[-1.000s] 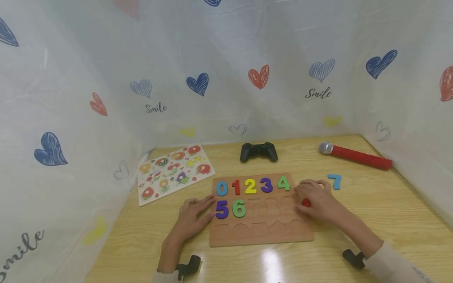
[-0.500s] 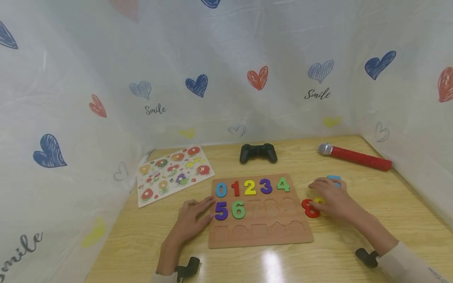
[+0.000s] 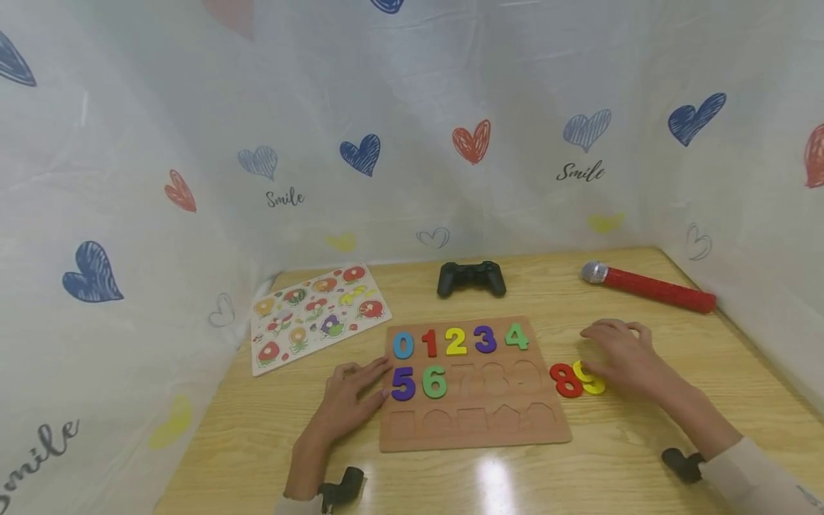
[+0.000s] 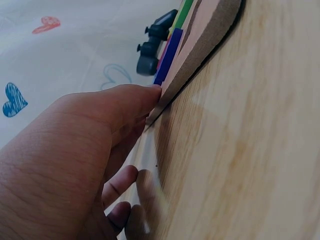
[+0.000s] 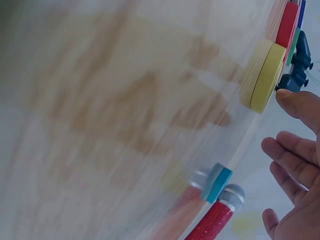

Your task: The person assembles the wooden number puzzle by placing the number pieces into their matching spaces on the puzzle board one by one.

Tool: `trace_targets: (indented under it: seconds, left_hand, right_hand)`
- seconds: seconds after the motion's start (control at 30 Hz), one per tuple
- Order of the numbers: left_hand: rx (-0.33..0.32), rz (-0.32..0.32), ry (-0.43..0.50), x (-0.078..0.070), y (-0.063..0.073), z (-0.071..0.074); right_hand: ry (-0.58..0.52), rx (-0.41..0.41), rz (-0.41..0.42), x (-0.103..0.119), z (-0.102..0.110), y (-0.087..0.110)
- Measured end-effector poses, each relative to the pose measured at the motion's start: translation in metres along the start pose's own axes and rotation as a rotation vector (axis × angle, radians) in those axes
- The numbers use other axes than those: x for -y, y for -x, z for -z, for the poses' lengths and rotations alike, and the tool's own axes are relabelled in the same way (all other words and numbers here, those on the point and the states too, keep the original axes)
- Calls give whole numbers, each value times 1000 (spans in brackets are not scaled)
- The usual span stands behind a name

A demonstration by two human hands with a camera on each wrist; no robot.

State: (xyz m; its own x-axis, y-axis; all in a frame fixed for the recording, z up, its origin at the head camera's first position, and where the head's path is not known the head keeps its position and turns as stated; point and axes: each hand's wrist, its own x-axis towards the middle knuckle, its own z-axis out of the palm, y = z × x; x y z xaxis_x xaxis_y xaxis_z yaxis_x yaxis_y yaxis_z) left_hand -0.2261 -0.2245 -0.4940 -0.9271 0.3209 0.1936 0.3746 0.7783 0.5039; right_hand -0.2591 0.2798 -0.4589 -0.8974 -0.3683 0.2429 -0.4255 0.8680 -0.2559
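Note:
A wooden number board carries colored digits 0 to 4 in its top row, then a purple 5 and a green 6 below. My left hand touches the board's left edge with thumb and fingertips, beside the 5. To the right of the board lie a red 8 and a yellow 9, partly overlapping in the head view. Above the table, just past the 9, my right hand holds nothing, its fingers spread. It hides the blue 7, visible in the right wrist view.
A black game controller lies behind the board. At the back right is a red microphone with a silver head. A fruit puzzle board sits at the back left. Heart-printed curtains surround the wooden table.
My right hand has moved right, away from the board's right edge. The red 8 and yellow 9 have come into view, while the blue 7 is now covered. My left hand stays put.

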Motion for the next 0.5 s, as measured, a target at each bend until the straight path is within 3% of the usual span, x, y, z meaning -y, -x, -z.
trace_targets:
  seconds: [0.5]
  left_hand:
    - [7, 9, -2, -2, -1, 1]
  right_hand:
    - [-21, 8, -83, -29, 5, 4]
